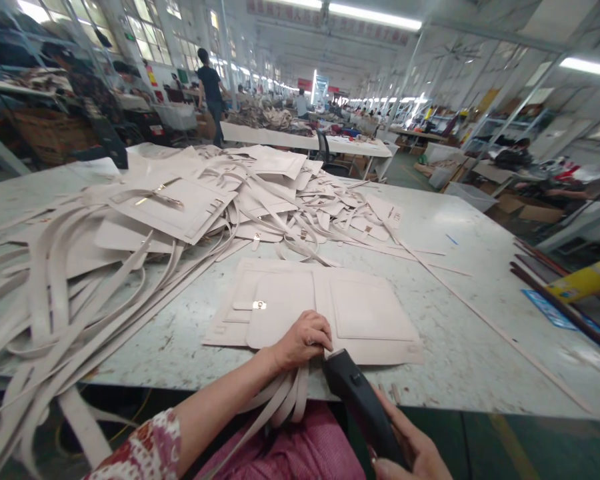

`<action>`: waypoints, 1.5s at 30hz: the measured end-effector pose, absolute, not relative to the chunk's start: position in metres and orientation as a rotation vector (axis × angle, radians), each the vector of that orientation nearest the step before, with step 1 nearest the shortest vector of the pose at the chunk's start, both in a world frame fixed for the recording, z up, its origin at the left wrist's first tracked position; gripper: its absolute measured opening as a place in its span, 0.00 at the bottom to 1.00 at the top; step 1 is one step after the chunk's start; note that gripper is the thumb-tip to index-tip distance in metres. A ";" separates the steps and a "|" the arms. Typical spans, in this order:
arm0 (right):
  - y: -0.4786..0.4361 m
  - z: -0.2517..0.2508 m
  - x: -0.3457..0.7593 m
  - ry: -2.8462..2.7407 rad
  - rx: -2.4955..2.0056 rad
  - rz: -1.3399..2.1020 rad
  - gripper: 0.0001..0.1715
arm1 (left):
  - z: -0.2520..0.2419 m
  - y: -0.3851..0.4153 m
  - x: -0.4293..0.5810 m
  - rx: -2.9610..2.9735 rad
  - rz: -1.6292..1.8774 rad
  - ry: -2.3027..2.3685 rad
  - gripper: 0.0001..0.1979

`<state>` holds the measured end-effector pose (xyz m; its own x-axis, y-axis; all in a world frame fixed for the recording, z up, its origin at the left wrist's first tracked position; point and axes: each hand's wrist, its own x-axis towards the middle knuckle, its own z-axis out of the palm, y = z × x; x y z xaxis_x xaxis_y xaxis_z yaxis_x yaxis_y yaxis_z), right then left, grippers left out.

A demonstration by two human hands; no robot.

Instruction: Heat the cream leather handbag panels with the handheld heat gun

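And here at the near edge of the pale panel (363,310), flat on the worktop (473,373), the left hand (305,340) has its fingers clamped on a bunch of pale straps (293,400), tails dangling below that edge; bunched like that, the ends probably sit level. Right alongside, at the panel's near edge, the head of a black clipper-like tool (355,383) sits just beside those fingers. Contact? Cannot tell. The right hand (415,443) has its fingers wrapped round the tool's body, likely for a steady angle. On the panel's left half, a metal clasp (259,305) faces up. Beyond the panel, a heap of pale pieces (275,163), probably parked there to leave elbow room. Right of the panel, one long strip (473,308) stretches out.
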<state>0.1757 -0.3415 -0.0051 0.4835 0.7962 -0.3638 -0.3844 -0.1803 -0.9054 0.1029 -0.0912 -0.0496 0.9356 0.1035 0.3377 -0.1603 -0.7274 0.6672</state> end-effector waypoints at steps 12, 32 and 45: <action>-0.335 0.017 0.180 -0.447 -1.676 0.984 0.51 | -0.035 -0.099 0.116 2.333 0.317 0.291 0.07; -0.349 0.014 0.192 -0.305 -1.671 0.822 0.53 | 0.001 -0.068 0.096 2.403 0.179 0.213 0.07; -0.376 -0.008 0.252 -0.118 -1.703 0.833 0.54 | -0.048 -0.170 0.190 2.973 0.153 -0.135 0.33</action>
